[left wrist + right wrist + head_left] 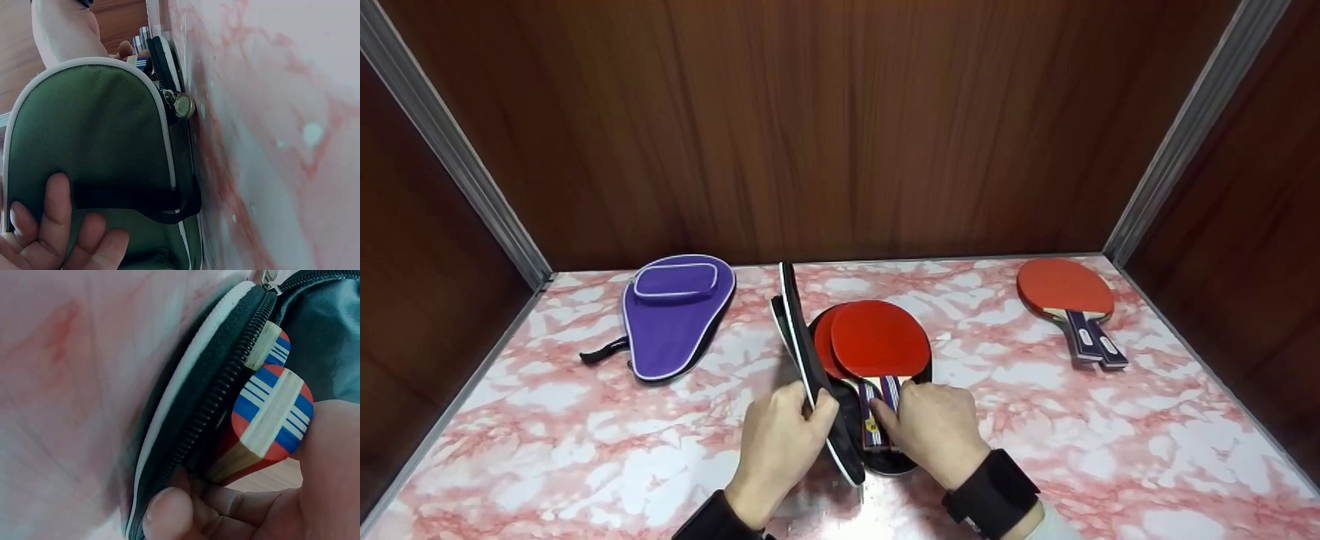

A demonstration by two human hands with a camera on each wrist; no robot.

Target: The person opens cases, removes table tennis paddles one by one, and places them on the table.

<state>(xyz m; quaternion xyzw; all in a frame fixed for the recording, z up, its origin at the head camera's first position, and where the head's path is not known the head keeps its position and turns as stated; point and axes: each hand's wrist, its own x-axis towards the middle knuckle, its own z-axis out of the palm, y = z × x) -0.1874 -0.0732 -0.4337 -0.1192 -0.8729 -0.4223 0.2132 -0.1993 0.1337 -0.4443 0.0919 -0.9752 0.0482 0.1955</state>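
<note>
A dark green paddle case (95, 129) with white piping lies unzipped on the table, its cover standing up. My left hand (786, 424) holds that cover, fingers (56, 205) against its outer face and thumb on the inner side. Two red table tennis paddles (881, 339) lie overlapping in the case's lower half, striped handles toward me. My right hand (937, 424) grips at the handles, thumb along one. In the right wrist view, the handle ends (273, 413) show beside my palm, with a fingertip (169, 514) at the zippered rim.
A purple paddle case (675, 330) with a black strap lies at the back left. At the back right, two more paddles (1065, 292) are stacked, their dark handles facing me. Wood-grain panels (840, 135) enclose the marbled table (585, 450) behind and on both sides.
</note>
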